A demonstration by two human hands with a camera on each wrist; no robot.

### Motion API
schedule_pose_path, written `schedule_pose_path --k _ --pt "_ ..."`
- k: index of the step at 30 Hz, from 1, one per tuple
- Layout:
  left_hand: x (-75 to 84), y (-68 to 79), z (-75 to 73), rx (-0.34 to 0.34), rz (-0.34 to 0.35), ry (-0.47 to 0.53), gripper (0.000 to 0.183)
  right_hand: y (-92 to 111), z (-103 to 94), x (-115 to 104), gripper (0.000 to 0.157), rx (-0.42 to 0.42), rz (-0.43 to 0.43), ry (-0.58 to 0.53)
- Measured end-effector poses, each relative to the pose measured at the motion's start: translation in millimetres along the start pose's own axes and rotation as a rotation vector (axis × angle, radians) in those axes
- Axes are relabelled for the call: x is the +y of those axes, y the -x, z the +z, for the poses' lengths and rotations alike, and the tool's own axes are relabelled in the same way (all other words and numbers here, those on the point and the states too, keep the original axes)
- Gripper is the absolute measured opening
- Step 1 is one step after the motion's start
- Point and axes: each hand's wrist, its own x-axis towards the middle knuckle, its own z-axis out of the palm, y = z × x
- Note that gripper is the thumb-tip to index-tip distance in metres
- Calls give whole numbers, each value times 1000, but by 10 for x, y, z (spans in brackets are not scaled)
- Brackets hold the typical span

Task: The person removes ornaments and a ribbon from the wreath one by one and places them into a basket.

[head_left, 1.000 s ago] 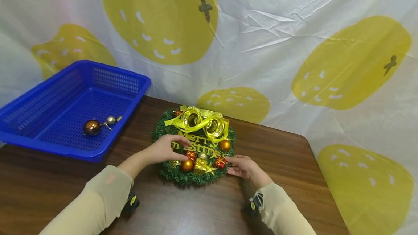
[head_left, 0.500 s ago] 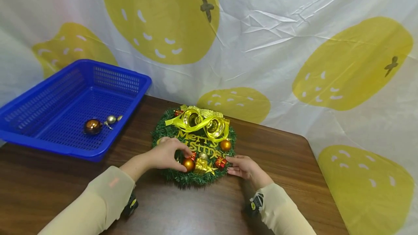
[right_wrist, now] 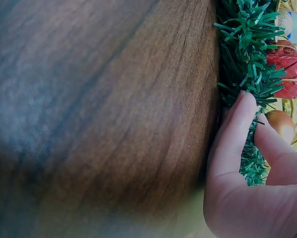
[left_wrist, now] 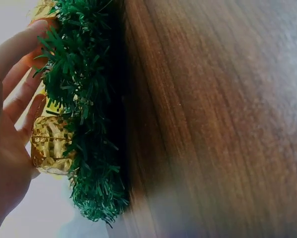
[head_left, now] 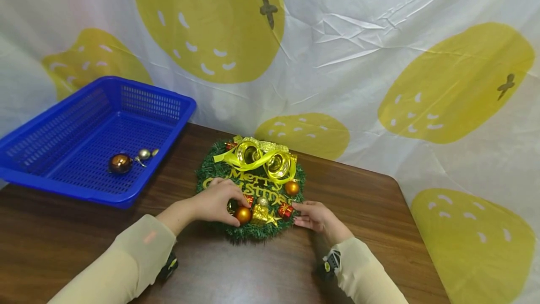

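A green tinsel Christmas wreath with gold "Merry Christmas" lettering lies on the table. My left hand reaches over its front left part and pinches an orange bauble between thumb and fingers. In the left wrist view, the thumb lies against the bauble and a gold gift box sits by the palm. At the wreath's right edge, my right hand grips the tinsel, thumb and fingers on either side. Near it are a red gift box and a gold star.
A blue plastic basket stands at the left, holding a brown bauble and small gold baubles. Gold bells with yellow ribbon top the wreath. Behind the wooden table hangs a patterned curtain.
My left hand has lowered slightly towards the front, and its fingers have closed in around the orange bauble. The right hand has stayed at the wreath's right edge.
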Motion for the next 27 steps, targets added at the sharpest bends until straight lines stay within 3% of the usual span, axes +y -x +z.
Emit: schedule_pose_path --k 7,15,21,27 --pt "15 5 -81 -1 -74 162 37 4 -5 6 24 10 -3 3" --pt "-13 -52 -184 31 -96 328 36 12 -5 -2 24 3 -6 -4" --pt "-6 -67 -277 70 -96 381 41 6 -7 -6 16 -2 -1 -5" --pt "-11 -91 -329 102 -116 451 45 -6 -9 -10 19 -1 6 -33"
